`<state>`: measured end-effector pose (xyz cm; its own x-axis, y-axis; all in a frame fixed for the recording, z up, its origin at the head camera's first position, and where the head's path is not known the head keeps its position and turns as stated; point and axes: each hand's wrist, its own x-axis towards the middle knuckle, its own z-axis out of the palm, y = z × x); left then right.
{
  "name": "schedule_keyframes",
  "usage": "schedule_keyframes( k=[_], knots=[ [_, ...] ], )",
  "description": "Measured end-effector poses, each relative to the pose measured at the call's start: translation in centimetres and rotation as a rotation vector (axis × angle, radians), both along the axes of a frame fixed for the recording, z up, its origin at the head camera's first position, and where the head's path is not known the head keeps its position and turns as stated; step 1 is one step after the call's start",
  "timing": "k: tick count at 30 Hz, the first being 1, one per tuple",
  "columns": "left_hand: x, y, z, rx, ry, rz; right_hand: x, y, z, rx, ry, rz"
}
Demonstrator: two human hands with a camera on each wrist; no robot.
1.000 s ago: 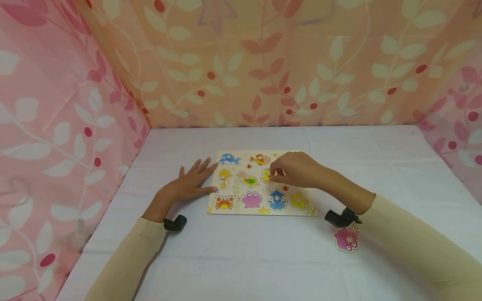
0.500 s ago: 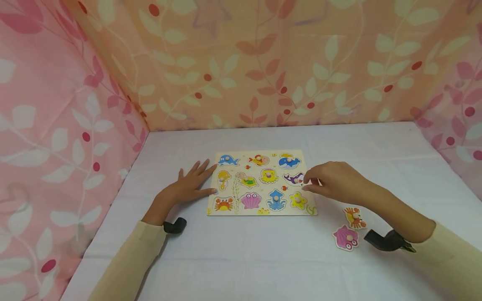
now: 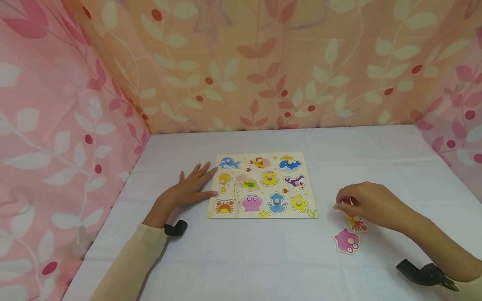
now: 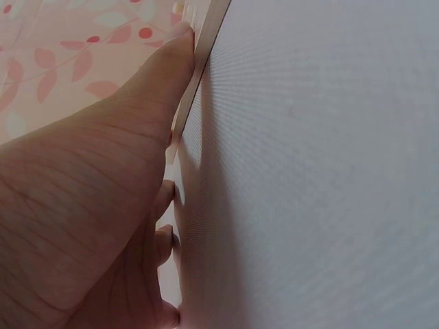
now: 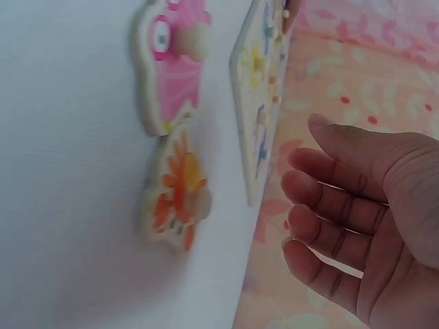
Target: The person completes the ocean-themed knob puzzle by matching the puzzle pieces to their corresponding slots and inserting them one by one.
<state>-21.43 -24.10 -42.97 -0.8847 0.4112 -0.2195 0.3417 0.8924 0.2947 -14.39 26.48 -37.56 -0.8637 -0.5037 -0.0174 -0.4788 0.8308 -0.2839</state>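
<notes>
A wooden peg puzzle board (image 3: 260, 214) with sea-animal pictures lies flat on the white cloth in the head view. My left hand (image 3: 190, 184) rests at its left edge, fingers spread and fairly straight; in the left wrist view the thumb (image 4: 154, 75) touches the board's side. To the right of the board, my right hand (image 3: 370, 205) hovers by the crab piece (image 3: 357, 225), covering part of it. The right wrist view shows this hand's fingers (image 5: 329, 226) loosely bent around nothing. Just below the crab lies the pink shell piece (image 3: 346, 241), its round wooden knob upward.
Several pieces with knobs sit in the board, such as the blue squid (image 3: 277, 202), the yellow starfish (image 3: 298, 203) and the purple whale-like piece (image 3: 295, 181). Flowered cloth (image 3: 260, 67) hangs at the back and on both sides of the table.
My right hand has moved from over the octopus piece, past the board's right edge, to the right and nearer me beside the crab piece. The left hand stays in place.
</notes>
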Motion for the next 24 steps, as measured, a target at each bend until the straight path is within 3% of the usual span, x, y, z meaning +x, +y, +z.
schedule_keyframes(
  k=[14, 24],
  knots=[
    [0.0, -0.1, -0.2, -0.003, 0.013, 0.002, 1.9, 3.6, -2.8, 0.051, 0.017, -0.082],
    [-0.2, -0.1, -0.3, -0.002, 0.006, -0.002, 2.2, 3.9, -3.4, 0.06, 0.013, -0.106]
  ],
)
